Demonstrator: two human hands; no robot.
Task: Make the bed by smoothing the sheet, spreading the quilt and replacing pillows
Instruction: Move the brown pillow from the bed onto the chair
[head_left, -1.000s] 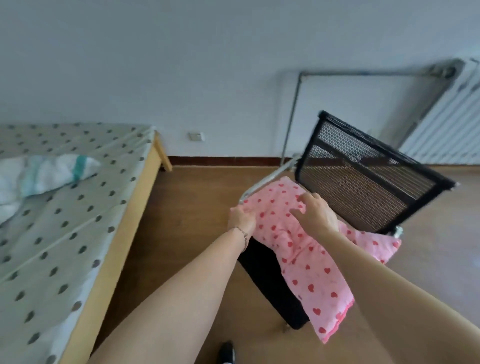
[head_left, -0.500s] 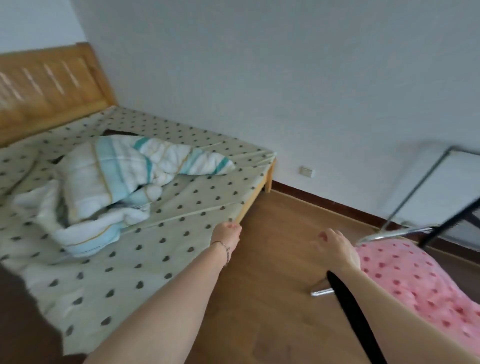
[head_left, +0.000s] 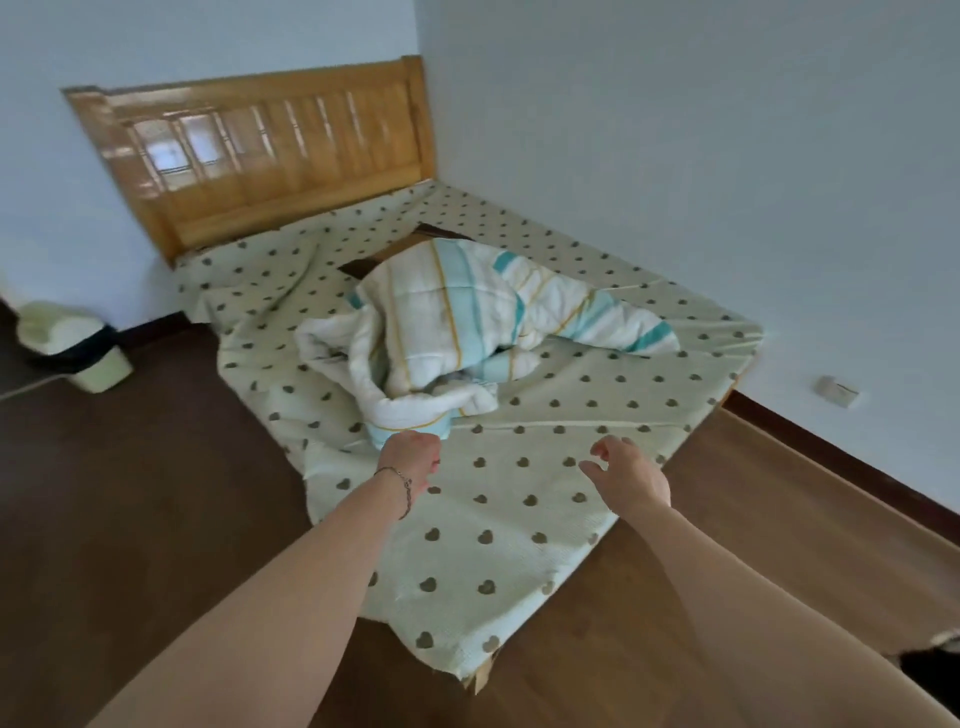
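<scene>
Left hand, thin chain bracelet at wrist, extended over bed; fingers curled forward at near edge of crumpled white quilt with teal and yellow stripes; contact or grasp: cannot tell, fingertips hidden.
Right hand above pale green sheet with dark heart print, fingers spread and loosely bent, holding nothing.
Quilt bunched mid-bed on rumpled sheet.
Glossy wooden slatted headboard at far end.
Pale green bin with black band on dark wood floor, left of bed.

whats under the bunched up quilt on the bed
The striped quilt lies on the heart-print sheet. At its headboard end a dark flat thing pokes out, partly covered; what it is, I cannot tell.
</scene>
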